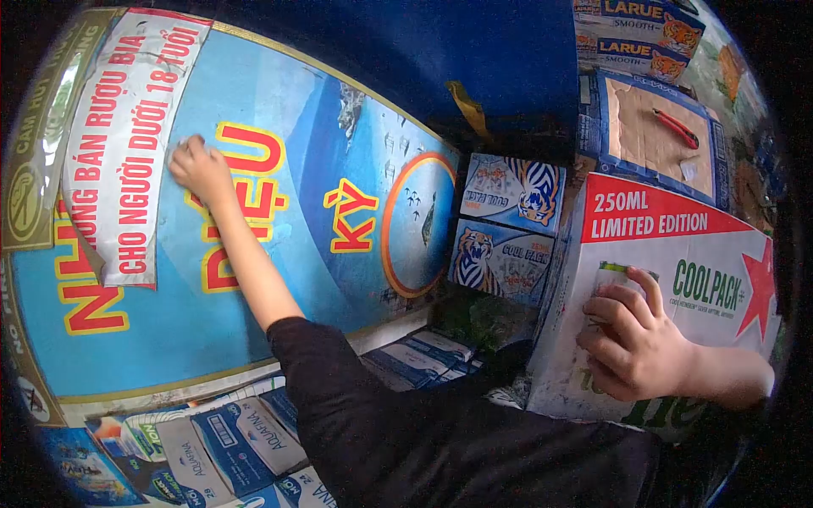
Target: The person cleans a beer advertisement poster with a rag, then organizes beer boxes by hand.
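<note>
Fingers of the right hand [631, 339] lie half-curled against the white carton [686, 250] on the right; whether these or the bent fingers of the left hand [201, 172], at the blue board [305, 178], grip anything is unclear; stiff-walled but dentable, probably heavy if full, the carton wants both palms under opposite bottom edges

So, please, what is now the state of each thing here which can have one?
Left hand, fingers bent, at the blue sign
Right hand, fingers bent, on the white carton
Red-and-white notice, wrinkled
Red cutter, lying on cardboard, blade not clear
Larue cartons, stacked
Aquafina cartons, lying close together
</note>
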{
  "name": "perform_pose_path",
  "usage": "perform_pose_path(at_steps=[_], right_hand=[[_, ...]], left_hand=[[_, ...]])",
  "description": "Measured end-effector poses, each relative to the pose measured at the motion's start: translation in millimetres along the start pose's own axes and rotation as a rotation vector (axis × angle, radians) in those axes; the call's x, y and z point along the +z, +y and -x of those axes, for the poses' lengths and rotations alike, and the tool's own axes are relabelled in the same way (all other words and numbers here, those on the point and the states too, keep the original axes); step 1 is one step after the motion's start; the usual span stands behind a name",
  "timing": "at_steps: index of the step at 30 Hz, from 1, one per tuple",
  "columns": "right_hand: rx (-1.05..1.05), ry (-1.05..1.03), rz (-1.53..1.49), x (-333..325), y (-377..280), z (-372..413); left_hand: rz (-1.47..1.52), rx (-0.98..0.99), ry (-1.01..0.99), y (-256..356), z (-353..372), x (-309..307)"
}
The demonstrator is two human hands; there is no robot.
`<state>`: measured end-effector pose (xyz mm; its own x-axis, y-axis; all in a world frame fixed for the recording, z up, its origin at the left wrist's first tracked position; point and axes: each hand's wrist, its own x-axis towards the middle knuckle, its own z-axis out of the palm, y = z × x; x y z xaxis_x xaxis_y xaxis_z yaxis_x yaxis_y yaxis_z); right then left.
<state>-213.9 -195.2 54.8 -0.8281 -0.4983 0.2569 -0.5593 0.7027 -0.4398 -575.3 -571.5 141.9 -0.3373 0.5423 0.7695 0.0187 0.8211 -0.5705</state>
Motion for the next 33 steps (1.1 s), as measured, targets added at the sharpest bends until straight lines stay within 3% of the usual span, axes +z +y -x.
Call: perform_pose_path(at_steps=[5, 7, 11, 13, 19, 21, 22, 23, 24, 25, 26, 27, 31, 32, 33], right_hand=[[-0.002, -0.017, 0.000, -1, 0, -1], [0.008, -0.018, -0.009, -2, -1, -1], [0.002, -0.011, -0.004, -1, 0, -2], [0.000, -0.034, -0.001, -2, -1, -3], [-0.011, -0.034, -0.006, -3, 1, -2], [-0.003, -0.026, 0.011, -3, 0, -3], [-0.005, -0.022, -0.002, -4, 1, -4], [-0.008, -0.022, -0.016, -4, 1, -4], [-0.003, -0.026, -0.012, -5, 2, -4], [-0.002, -0.028, -0.017, -6, 2, -5], [-0.002, -0.027, -0.028, -5, 2, -5], [-0.001, -0.030, -0.036, -5, 2, -5], [-0.005, -0.031, -0.013, -4, -1, -7], [0.003, -0.025, 0.001, -4, -1, -7], [0.004, -0.025, -0.002, -3, -1, -6]], left_hand=[[-0.004, 0.105, 0.017, 26, -23, 39], [-0.017, 0.046, -0.121, 40, -28, 52], [-0.012, 0.068, -0.109, 60, -37, 79], [0.045, 0.174, -0.071, 69, -38, 84], [0.365, 0.296, -0.459, 140, 5, 112], [0.680, 0.323, -0.655, 177, 69, 147], [0.692, -0.038, -1.004, 202, 120, 165], [0.597, 0.069, -1.038, 219, 180, 170], [0.550, 0.279, -0.961, 222, 186, 96], [0.528, 0.355, -0.971, 225, 236, 97], [0.609, 0.273, -1.150, 227, 262, 70], [0.602, 0.388, -1.271, 223, 296, 60], [0.899, -0.076, -1.368, 214, 367, -49], [1.073, -0.270, -1.304, 213, 405, -69], [1.044, -0.338, -1.296, 218, 459, -80]])
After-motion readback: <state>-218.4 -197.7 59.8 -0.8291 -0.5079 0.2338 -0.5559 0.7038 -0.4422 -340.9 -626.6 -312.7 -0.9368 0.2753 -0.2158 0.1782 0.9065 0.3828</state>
